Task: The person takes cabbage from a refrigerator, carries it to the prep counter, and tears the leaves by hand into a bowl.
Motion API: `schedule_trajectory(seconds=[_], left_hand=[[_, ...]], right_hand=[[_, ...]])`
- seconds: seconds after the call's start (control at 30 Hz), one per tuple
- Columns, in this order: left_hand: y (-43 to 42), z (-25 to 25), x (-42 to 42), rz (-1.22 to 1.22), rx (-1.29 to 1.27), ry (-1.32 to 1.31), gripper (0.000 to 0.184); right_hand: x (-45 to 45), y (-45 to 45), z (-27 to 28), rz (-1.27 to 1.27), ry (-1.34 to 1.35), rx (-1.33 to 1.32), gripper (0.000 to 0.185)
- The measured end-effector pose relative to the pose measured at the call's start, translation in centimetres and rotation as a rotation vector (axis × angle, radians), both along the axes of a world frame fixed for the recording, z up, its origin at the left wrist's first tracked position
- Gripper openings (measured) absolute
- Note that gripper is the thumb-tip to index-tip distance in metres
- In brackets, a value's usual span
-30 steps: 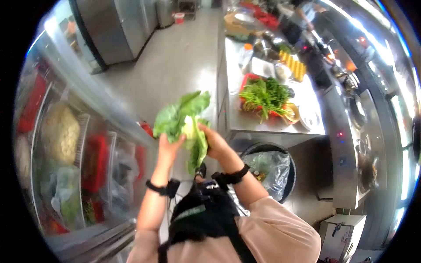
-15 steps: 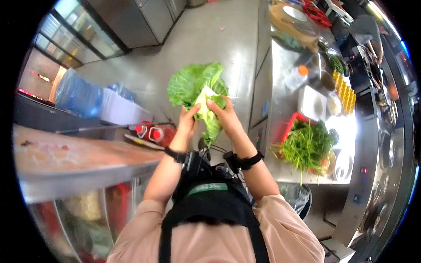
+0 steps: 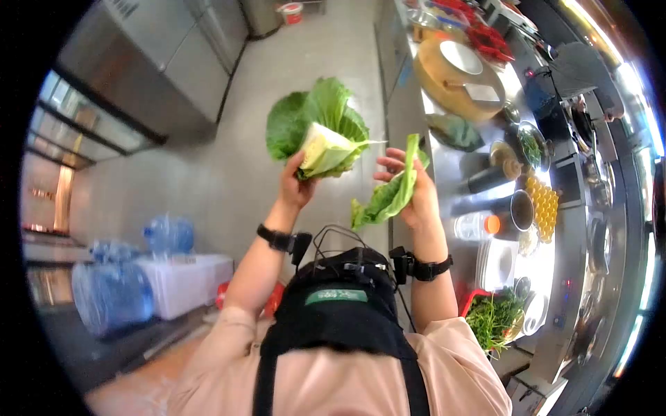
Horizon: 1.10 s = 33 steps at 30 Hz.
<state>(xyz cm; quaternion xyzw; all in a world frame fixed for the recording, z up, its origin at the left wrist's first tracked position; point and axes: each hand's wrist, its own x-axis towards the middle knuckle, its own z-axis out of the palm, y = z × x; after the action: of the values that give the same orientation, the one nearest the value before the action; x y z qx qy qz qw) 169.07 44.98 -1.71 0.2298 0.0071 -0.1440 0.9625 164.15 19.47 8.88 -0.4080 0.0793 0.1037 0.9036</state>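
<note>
My left hand [image 3: 298, 184] is closed around the lower left of a leafy green cabbage [image 3: 326, 132], whose pale cut side faces up toward me. Broad outer leaves spread away from its far side. A loose, curled cabbage leaf [image 3: 394, 197] is in my right hand [image 3: 416, 187], apart from the head. The leaf lies between the thumb and palm, with some fingers stretched toward the cabbage. Both hands are in front of my body, above the floor.
A steel counter [image 3: 444, 187] runs along the right with a round chopping board [image 3: 444, 87], a cleaver [image 3: 479, 92], a bottle with orange cap [image 3: 475, 225] and leafy herbs [image 3: 492, 322]. Blue water jugs [image 3: 114, 295] stand at left. Another person [image 3: 583, 73] is at the far right.
Both hands were together on the cabbage. Now a leaf has come off in my right hand, which has moved right, while my left keeps the head. The view has shifted forward along the aisle.
</note>
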Motion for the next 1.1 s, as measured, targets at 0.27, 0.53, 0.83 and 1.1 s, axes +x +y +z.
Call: schedule_trajectory(seconds=[0.27,0.53,0.83,1.1], left_hand=[[-1.3,-0.5,22.6,-0.161,-0.003,0.015,0.049],[3.5,3.8,50.9,0.049,0.162,0.099,0.051],[15.0,4.0,83.1,0.186,0.223,0.048,0.057],[15.8,8.2,110.7,0.140,0.166,0.002,0.058]], right_hand=[[26.8,-1.8,1.4,-0.228,-0.026,0.330,0.052],[61.1,4.9,2.7,0.098,-0.161,0.627,0.045],[93.3,14.7,0.9,0.317,-0.318,0.508,0.049],[115.9,15.0,-1.1,0.018,0.015,0.339,0.051]])
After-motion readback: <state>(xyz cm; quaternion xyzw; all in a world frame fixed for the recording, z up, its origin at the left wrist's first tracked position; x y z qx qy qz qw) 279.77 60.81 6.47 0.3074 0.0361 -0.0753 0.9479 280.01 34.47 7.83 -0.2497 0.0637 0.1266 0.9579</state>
